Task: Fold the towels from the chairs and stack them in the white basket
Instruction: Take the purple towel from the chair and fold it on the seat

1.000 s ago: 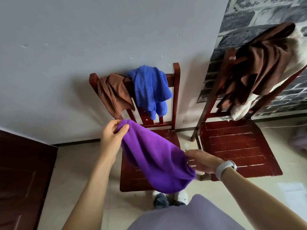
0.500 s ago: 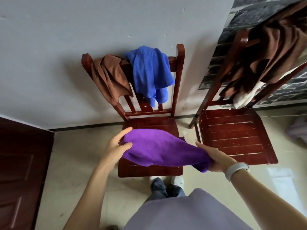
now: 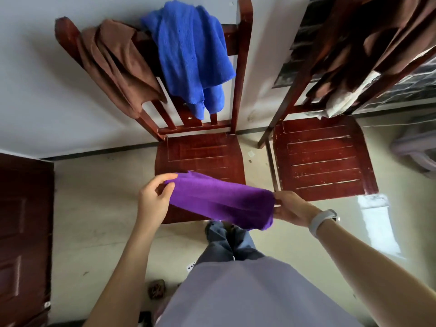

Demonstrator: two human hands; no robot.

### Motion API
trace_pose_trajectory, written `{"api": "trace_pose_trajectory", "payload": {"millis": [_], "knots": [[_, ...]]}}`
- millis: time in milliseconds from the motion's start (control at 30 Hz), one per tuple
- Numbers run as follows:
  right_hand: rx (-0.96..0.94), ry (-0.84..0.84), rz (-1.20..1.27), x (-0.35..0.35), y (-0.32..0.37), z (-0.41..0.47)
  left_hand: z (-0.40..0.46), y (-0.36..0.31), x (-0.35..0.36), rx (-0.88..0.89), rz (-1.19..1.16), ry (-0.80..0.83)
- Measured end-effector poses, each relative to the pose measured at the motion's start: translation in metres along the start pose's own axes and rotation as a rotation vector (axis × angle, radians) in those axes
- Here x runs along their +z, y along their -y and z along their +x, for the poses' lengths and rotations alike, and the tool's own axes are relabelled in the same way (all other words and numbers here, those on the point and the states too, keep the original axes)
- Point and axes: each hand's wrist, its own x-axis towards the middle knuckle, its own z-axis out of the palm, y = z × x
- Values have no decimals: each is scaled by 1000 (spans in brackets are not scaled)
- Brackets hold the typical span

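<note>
A purple towel [image 3: 221, 201] stretches between my two hands above the front edge of the left chair's seat [image 3: 200, 154]. My left hand [image 3: 154, 199] pinches its left end and my right hand [image 3: 289, 207] grips its right end. A blue towel [image 3: 191, 55] and a brown towel [image 3: 118, 64] hang over the left chair's backrest. Over the right chair [image 3: 323, 156] hang dark brown towels [image 3: 368, 43] and a white one [image 3: 346, 97]. No white basket is in view.
Both red wooden chairs stand against a grey wall. A dark wooden door [image 3: 23, 232] is at the left. A pale object [image 3: 417, 147] lies on the floor at the far right. My legs and feet stand just in front of the left chair.
The purple towel has come down from chest height to just above the left chair's seat and is pulled out flatter between my hands. The view has tilted downward.
</note>
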Motion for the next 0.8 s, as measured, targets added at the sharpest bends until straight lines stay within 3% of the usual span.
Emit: {"api": "trace_pose_trajectory", "payload": {"millis": [100,200,400,567,667,800], "knots": [[-159,-71,245,4,4,1,0,4,1,11,64,-21],[-284,-111,318,6,15,-4,5,6,-2,9,136,-47],[-445,-279,52,-8,33,-15,15,8,-7,-42,237,-74],[-506,-405,-32,-26,41,-24,12,13,-10,-39,339,-76],[-522,-403,-233,-28,41,-29,10,17,-12,-28,384,-53],[-500,-348,-896,-31,39,-29,1,23,-11,-80,312,-26]]}}
